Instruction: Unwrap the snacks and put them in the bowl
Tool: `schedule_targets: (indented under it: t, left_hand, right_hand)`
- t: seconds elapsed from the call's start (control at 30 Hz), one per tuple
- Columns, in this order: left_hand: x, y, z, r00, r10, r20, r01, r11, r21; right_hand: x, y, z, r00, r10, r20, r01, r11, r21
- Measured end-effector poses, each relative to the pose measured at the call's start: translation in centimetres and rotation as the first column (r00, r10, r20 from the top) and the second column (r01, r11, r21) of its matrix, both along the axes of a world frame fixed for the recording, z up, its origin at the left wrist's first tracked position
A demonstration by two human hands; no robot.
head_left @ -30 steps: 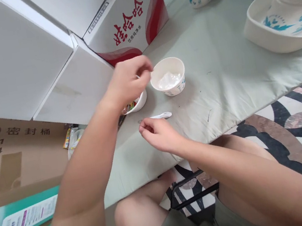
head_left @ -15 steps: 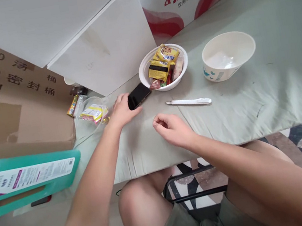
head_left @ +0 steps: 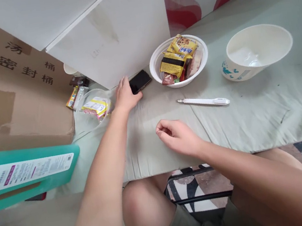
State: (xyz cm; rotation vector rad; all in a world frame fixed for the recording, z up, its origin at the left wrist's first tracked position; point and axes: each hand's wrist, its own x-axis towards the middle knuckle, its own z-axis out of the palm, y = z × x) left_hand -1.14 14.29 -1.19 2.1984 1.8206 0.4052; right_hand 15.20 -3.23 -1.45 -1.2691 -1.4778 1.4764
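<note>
My left hand [head_left: 127, 95] grips the left end of a black smartphone [head_left: 140, 81], thumb along the near edge and fingers at the far side. The phone lies screen up on the cloth, close to the white box. My right hand [head_left: 179, 135] rests on the cloth, fingers loosely curled, with nothing visible in it. Beyond it lies a white utility knife [head_left: 204, 101]. To the phone's right, a white bowl [head_left: 156, 65] holds several snack packets [head_left: 173, 64]. A clear plastic bowl [head_left: 84, 118] with a yellow packet [head_left: 96, 106] stands left of my left hand.
A paper tub [head_left: 263, 48] with clear plastic inside stands at the right. The white box [head_left: 131, 31] and a red-and-white carton [head_left: 182, 9] rise behind. At the left are a brown carton [head_left: 23, 111] and a teal jug [head_left: 73, 160]. The table's front edge runs above my knees.
My left hand and the phone have moved away from me, towards the white box. The right hand stays curled on the cloth. The view has shifted left.
</note>
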Motion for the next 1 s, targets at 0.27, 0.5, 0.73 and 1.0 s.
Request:
schedule_targets:
  t: [0.27, 0.5, 0.73, 1.0]
  left_hand:
    - [-4.2, -5.1, 5.6, 0.987, 0.157, 0.031, -0.159, 0.940, 0.302]
    - [-9.3, -2.3, 7.8, 0.853, 0.132, -0.504, -0.293, 0.922, -0.255]
    - [-8.6, -2.2, 7.9, 0.902, 0.423, -0.091, -0.420, 0.807, -0.415]
    - [-10.5, -2.5, 6.6, 0.770, 0.581, 0.263, -0.543, 0.813, -0.208]
  right_hand:
    - [-0.7, -0.8, 0.1, 0.998, 0.035, 0.042, -0.035, 0.999, 0.008]
    - [-1.9, -0.7, 0.4, 0.994, 0.085, 0.075, -0.089, 0.994, 0.059]
    - [-1.6, -0.4, 0.1, 0.990, 0.108, 0.087, -0.113, 0.991, 0.064]
    - [0.2, -1.5, 0.8, 0.997, 0.058, 0.059, -0.065, 0.990, 0.127]
